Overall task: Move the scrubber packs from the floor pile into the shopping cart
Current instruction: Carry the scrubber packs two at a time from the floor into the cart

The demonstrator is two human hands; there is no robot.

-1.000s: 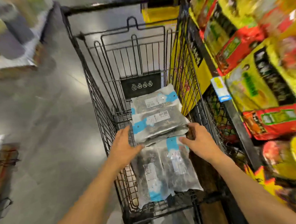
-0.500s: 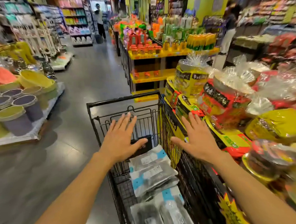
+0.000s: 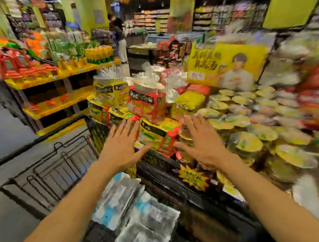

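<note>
Both of the person's arms are reaching up from the bottom corners of the frame toward its middle, and both hands are hanging in the air with nothing in them. The left hand (image 3: 122, 149) is spreading its fingers straight and relaxed, palm down, just left of centre; the right hand (image 3: 203, 143) is doing the same just right of centre, its thumb pointing toward the left one. The scrubber packs (image 3: 135, 215), grey with blue bands and blurred by motion, are lying inside the shopping cart (image 3: 45, 178) in the lower middle of the frame, overlapping one another below the left hand and apart from it. The black wire cart is filling the lower left, standing on a grey floor (image 3: 2, 131). A display of red and yellow packets (image 3: 148, 102) and stacked bowls (image 3: 245, 143) is crowding the right half, with a yellow poster (image 3: 226, 65) standing behind it.
</note>
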